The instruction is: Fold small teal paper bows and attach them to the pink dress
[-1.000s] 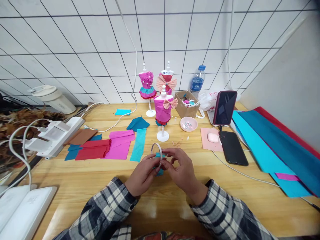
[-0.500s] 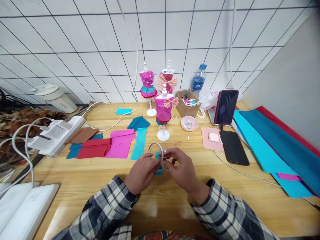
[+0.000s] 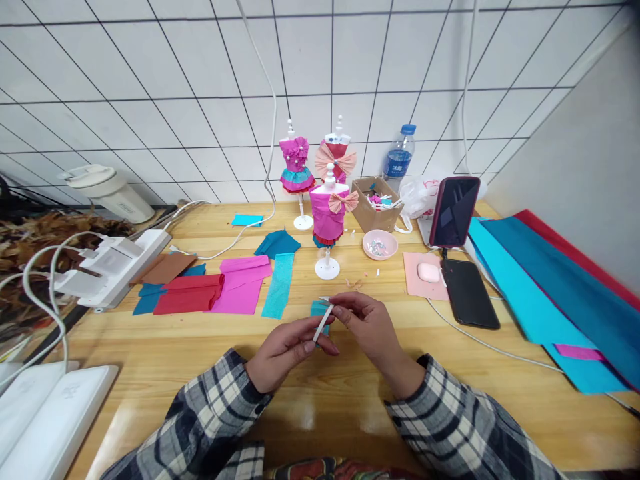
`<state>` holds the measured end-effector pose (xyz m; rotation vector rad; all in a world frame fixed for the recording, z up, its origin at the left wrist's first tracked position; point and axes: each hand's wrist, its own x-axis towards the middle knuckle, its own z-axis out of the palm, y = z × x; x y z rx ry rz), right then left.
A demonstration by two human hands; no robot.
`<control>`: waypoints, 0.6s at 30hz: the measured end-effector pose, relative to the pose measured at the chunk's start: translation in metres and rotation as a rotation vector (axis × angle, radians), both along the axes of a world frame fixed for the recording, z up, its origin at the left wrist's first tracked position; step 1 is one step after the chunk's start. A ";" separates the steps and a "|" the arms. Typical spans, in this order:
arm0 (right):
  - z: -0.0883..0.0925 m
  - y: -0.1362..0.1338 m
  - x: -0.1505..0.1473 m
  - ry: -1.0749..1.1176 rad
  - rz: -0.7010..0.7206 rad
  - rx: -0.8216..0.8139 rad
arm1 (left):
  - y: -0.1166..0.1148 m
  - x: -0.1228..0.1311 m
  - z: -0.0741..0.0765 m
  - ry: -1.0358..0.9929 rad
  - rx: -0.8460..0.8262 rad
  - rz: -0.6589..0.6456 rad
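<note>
My left hand (image 3: 285, 350) and my right hand (image 3: 367, 323) meet over the wooden table (image 3: 200, 373) and pinch the two ends of a short white strip (image 3: 323, 323) drawn straight between them. A small teal paper piece (image 3: 318, 309) sits just behind the strip at my right fingertips; whether a hand holds it I cannot tell. Beyond my hands stands a small mannequin in a pink paper dress (image 3: 327, 217) with a peach bow. Two more dressed mannequins (image 3: 298, 167) stand behind it near the tiled wall.
Sheets of teal, pink, red and brown paper (image 3: 235, 287) lie at the left. A power strip (image 3: 113, 263) with cables sits farther left. A cardboard box (image 3: 375, 207), pink dish (image 3: 380, 245), water bottle (image 3: 399, 157), two phones (image 3: 467, 293) and large paper sheets (image 3: 550, 293) fill the right.
The white strip was curved into a loop above my fingers; now it is pulled straight between both hands, which have moved slightly apart and lower.
</note>
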<state>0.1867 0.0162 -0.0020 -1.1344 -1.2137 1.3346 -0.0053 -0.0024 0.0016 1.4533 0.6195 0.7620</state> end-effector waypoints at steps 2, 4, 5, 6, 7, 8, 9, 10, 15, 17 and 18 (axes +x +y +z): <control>-0.001 0.000 0.000 -0.018 -0.002 0.011 | -0.001 0.001 0.002 -0.063 -0.082 -0.003; 0.000 0.000 0.000 -0.034 -0.006 0.019 | 0.000 0.002 0.004 -0.095 -0.139 -0.009; 0.000 0.000 0.000 -0.046 -0.009 0.027 | 0.000 0.002 0.005 -0.089 -0.143 -0.012; 0.001 -0.001 0.000 -0.066 -0.011 0.045 | 0.001 0.002 0.005 -0.069 -0.123 -0.009; 0.002 -0.001 0.000 -0.093 -0.011 0.080 | 0.002 0.002 0.005 -0.034 -0.078 0.003; 0.003 -0.003 0.000 -0.126 -0.005 0.133 | 0.003 0.002 0.005 0.018 -0.015 0.026; 0.004 -0.004 0.000 -0.163 0.006 0.202 | 0.003 0.002 0.005 0.087 0.059 0.065; 0.005 -0.005 0.000 -0.202 0.018 0.280 | 0.004 0.002 0.004 0.162 0.135 0.116; 0.007 -0.011 0.001 -0.212 0.054 0.427 | 0.006 0.004 0.000 0.341 0.359 0.251; 0.007 -0.011 0.002 -0.117 0.070 0.353 | 0.006 0.004 -0.002 0.322 0.412 0.215; 0.007 -0.011 0.003 -0.073 0.077 0.316 | 0.006 0.004 -0.002 0.316 0.430 0.189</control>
